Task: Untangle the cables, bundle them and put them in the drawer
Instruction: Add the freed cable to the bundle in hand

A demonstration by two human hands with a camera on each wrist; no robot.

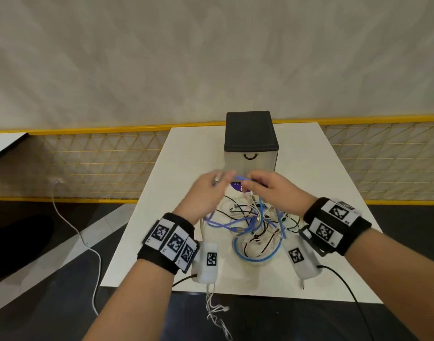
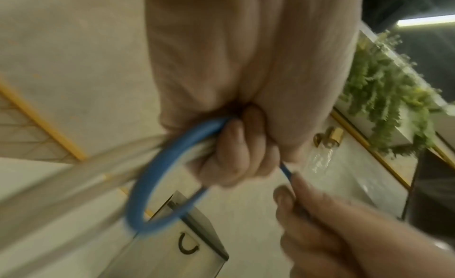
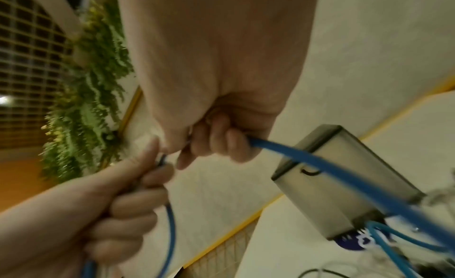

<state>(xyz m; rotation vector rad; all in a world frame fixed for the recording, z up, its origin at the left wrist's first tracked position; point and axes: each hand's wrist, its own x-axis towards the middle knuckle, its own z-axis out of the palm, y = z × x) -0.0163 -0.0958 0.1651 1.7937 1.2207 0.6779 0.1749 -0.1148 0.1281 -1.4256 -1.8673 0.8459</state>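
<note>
Head view: left hand (image 1: 206,193) and right hand (image 1: 272,190) each grip the blue cable (image 1: 243,178) just before the drawer box (image 1: 250,143).

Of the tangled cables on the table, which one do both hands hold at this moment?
The blue cable: the left hand and right hand both grip it above the pile, in front of the drawer box. The black and white cables lie loose on the table.

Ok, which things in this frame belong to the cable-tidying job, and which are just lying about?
Part of the job:
- blue cable, gripped by left hand and right hand
- tangled cables on the table
- drawer box, its drawer shut

Lying about:
- white cord on the floor
- yellow mesh fence
- hanging greenery
</note>
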